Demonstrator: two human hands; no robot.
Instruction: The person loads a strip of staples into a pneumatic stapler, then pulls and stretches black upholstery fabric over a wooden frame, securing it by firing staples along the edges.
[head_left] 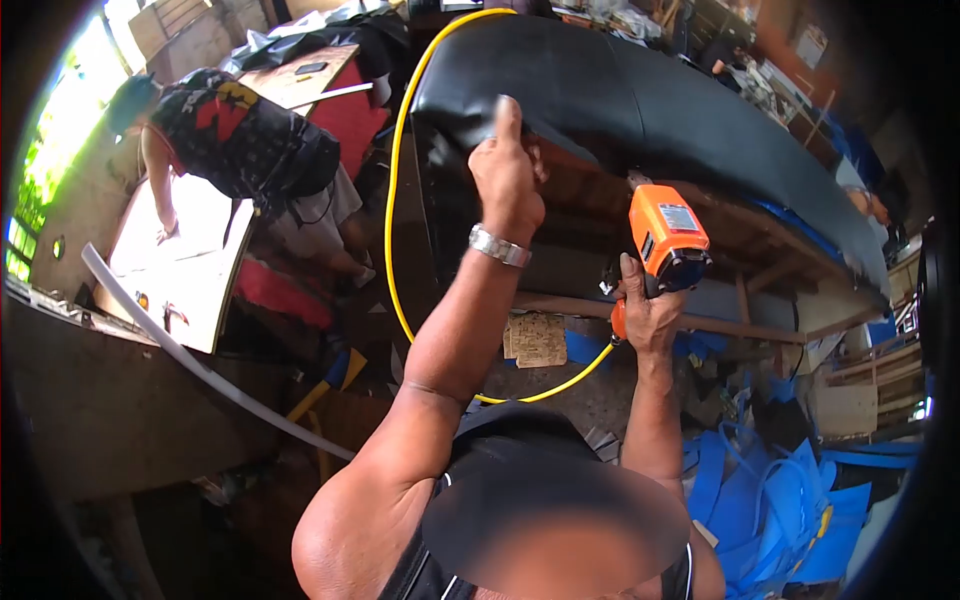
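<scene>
My left hand [508,185], with a metal watch on the wrist, is closed at the lower edge of a black vinyl cover [560,75]. Its thumb lies along the cover and the fingers curl at the edge. The cover is stretched over a long, curved wooden frame [740,300]. An orange staple gun [668,235] is in my right hand [652,312], fingers around its handle. The gun's nose points at the underside of the frame, close to the cover's edge; contact cannot be made out. A yellow air hose [392,215] runs from the handle and loops up over the cover.
To the left, another person [245,140] leans over a lit board [190,255]. A pale tube [210,375] slants across the lower left. Blue scraps [745,490] are heaped at the lower right. A piece of particle board [537,340] lies below the frame.
</scene>
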